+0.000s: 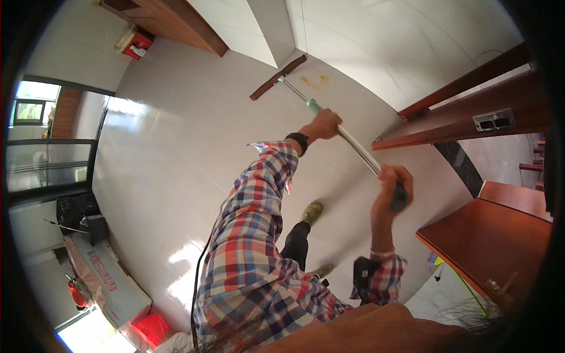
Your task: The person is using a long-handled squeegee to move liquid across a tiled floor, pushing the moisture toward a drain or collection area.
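My left hand (325, 124) grips the middle of a metal mop pole (359, 149), close to its green plastic collar (314, 106). My right hand (394, 187) is closed around the dark green grip at the pole's upper end. At the far end, a long, narrow mop head with a brown pad (278, 77) lies flat on the tiled floor near the wall corner. Just to the right of it are yellowish-brown smears (315, 80) on the floor, apart from the pad.
An open wooden door (459, 117) and a reddish wooden table (485, 238) stand at the right. A wooden cabinet (176, 22) is at the upper left. Along the lower left are a large flat box (114, 282) and a red container (150, 328).
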`<control>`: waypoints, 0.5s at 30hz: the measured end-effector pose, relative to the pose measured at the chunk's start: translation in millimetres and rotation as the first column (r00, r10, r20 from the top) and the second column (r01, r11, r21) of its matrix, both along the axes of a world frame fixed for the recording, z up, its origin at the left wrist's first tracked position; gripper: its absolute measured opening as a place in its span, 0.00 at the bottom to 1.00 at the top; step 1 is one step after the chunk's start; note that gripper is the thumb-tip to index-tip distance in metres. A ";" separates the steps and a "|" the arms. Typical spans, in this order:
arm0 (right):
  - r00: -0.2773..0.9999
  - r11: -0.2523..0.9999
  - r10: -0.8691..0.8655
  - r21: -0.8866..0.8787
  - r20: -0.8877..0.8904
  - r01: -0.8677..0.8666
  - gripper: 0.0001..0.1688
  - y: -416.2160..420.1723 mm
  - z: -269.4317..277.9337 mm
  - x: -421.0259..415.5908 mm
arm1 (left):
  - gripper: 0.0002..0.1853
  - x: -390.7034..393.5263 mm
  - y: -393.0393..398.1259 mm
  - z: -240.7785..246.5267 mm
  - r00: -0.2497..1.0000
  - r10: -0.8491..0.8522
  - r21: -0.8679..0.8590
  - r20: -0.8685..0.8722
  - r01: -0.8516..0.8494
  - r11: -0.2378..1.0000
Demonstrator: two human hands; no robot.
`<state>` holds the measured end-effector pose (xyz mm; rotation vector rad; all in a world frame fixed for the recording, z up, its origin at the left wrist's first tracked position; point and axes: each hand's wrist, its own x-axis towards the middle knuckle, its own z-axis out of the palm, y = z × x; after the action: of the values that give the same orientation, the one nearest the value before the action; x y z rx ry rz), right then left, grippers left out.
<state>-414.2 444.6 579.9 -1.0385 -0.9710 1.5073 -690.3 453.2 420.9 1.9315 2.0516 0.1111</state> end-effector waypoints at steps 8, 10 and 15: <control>0.940 0.977 -0.087 -0.156 0.330 0.145 0.09 -68.8 57.9 208.2 | 0.03 217.0 -52.7 -6.9 0.895 -0.214 -0.161 0.392 0.296 0.942; 0.924 0.979 -0.099 -0.129 0.370 0.157 0.08 -84.3 82.5 250.8 | 0.05 268.8 -70.6 11.1 0.847 -0.253 -0.075 0.468 0.324 0.943; 0.878 0.978 -0.167 -0.036 0.448 0.204 0.04 -85.3 155.5 274.1 | 0.06 348.9 -78.5 54.0 0.747 -0.330 -0.051 0.577 0.436 0.898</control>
<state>-140.1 359.3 735.5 -1.5354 -1.0893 1.1792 -341.4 374.7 474.8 1.8761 1.2137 0.3329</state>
